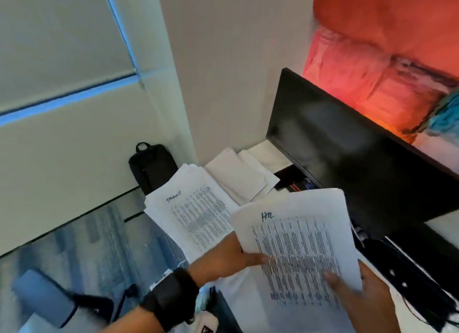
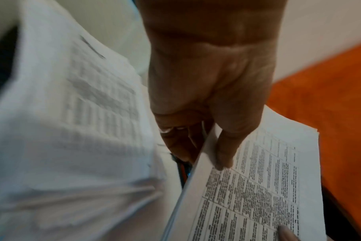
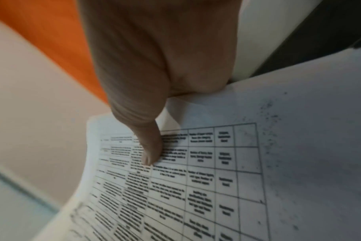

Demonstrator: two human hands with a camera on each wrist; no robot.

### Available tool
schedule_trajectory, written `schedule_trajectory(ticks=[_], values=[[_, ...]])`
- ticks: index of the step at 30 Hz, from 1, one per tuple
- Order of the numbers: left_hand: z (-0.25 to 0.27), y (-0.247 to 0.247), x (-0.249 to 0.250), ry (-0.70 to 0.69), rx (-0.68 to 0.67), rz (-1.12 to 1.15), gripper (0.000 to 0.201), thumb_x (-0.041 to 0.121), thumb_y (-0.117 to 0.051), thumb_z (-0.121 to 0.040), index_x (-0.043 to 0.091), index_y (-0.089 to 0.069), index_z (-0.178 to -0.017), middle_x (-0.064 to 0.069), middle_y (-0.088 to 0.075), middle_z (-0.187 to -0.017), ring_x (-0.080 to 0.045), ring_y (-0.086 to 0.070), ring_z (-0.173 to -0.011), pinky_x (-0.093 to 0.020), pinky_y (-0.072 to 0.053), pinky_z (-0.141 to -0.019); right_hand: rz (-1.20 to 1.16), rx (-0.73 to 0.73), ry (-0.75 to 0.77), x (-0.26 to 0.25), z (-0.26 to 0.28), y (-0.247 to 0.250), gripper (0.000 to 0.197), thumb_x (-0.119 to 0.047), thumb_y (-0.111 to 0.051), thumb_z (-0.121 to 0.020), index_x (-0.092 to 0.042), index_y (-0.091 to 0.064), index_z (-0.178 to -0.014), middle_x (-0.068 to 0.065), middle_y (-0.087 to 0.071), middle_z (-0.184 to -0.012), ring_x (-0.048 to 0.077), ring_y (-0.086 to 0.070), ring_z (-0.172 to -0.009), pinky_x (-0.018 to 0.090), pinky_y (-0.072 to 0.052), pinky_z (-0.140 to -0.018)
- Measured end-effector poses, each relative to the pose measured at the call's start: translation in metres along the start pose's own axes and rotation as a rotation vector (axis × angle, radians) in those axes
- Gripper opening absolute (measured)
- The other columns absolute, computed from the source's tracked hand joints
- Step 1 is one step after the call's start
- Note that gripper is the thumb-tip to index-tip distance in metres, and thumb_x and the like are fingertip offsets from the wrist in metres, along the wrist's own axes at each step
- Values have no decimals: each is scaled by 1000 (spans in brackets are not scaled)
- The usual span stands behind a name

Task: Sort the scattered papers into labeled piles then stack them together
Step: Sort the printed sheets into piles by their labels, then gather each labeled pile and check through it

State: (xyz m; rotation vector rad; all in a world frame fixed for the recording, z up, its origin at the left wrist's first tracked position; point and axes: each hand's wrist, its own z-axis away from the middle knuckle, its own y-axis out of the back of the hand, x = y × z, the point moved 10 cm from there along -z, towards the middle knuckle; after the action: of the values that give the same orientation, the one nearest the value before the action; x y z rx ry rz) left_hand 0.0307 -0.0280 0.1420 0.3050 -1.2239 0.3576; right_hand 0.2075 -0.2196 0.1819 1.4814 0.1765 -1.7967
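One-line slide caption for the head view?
Both hands, left and right, hold a white printed paper stack above the desk piles.

The held stack of papers (image 1: 298, 245) is white with a black grid of small print. The pile (image 1: 198, 213) beside it is white with black print too. The monitor (image 1: 347, 158) is black. The picture (image 1: 385, 47) behind is orange and pink. The bag (image 1: 151, 168) is black.

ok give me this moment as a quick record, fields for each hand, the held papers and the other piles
left hand: grips left edge of held sheaf, thumb on top
right hand: grips its lower right edge, thumb on print
held sheaf: printed tables, handwritten label on top, lifted
labeled pile: lies flat, left of sheaf
blank pile: behind it, by monitor
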Motion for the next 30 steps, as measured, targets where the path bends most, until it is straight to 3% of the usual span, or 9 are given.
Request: schedule_trajectory(ticks=[5,7,9,13,18,22,25,27,30], values=[[44,131,-92,308,302,-24,31,24,-76,-94,32,-71,-123,9,-74,-124,-8,-70,-108,-37,-57,-103,204,-454,130,-40,-65,-174,32,-11,-69,-99,-41,-62,-92,-25,-70,-88,-2,-68,-90,6,-48,-73],[61,160,-121,410,364,-38,31,19,-76,-91,37,-68,-115,9,-68,-127,-9,-63,-116,-36,-51,-111,364,-536,187,-34,-94,-236,21,-18,-65,-101,-36,-71,-112,-17,-77,-108,11,-72,-109,27,-57,-93],[70,181,-142,522,421,-24,26,22,-76,-90,38,-58,-101,7,-52,-122,-18,-49,-122,-37,-45,-112,550,-565,204,-13,-127,-283,34,-26,-62,-101,-25,-65,-134,-8,-69,-134,18,-63,-127,42,-50,-110],[69,199,-157,509,554,321,28,-1,-72,-94,16,-51,-97,3,-60,-100,-3,-67,-82,-17,-56,-74,762,-511,297,-8,-160,-345,36,-18,-66,-92,-17,-64,-128,-2,-55,-135,26,-51,-127,44,-43,-112],[63,200,-197,567,667,569,56,4,-83,-87,13,-35,-115,-13,-64,-122,-19,-69,-100,-26,-58,-76,667,-443,243,-17,-168,-358,50,-14,-85,-78,-22,-59,-120,-7,-61,-114,22,-64,-109,30,-53,-86],[53,192,-208,607,626,662,56,2,-91,-77,7,-46,-111,-10,-66,-114,-8,-69,-88,-18,-61,-70,755,-393,233,-18,-174,-358,87,-34,-90,-74,-27,-41,-146,-7,-51,-130,21,-50,-126,45,-45,-108],[42,187,-217,627,546,762,82,20,-102,-63,5,-54,-128,-10,-74,-125,-13,-76,-99,-38,-63,-91,772,-475,119,-3,-185,-357,109,-59,-90,-70,-22,-34,-155,2,-43,-147,25,-41,-140,48,-37,-118],[40,183,-221,651,510,830,76,20,-99,-67,7,-61,-131,-8,-75,-126,-27,-71,-118,-50,-54,-106,769,-519,78,6,-190,-358,119,-74,-85,-62,-22,-34,-157,1,-45,-152,24,-42,-143,49,-35,-120],[40,179,-226,645,506,906,46,-1,-84,-81,2,-67,-124,-19,-75,-121,-37,-75,-107,-47,-63,-86,797,-573,43,14,-187,-354,107,-81,-83,-53,-30,-48,-140,-8,-59,-136,19,-54,-131,49,-39,-117]])
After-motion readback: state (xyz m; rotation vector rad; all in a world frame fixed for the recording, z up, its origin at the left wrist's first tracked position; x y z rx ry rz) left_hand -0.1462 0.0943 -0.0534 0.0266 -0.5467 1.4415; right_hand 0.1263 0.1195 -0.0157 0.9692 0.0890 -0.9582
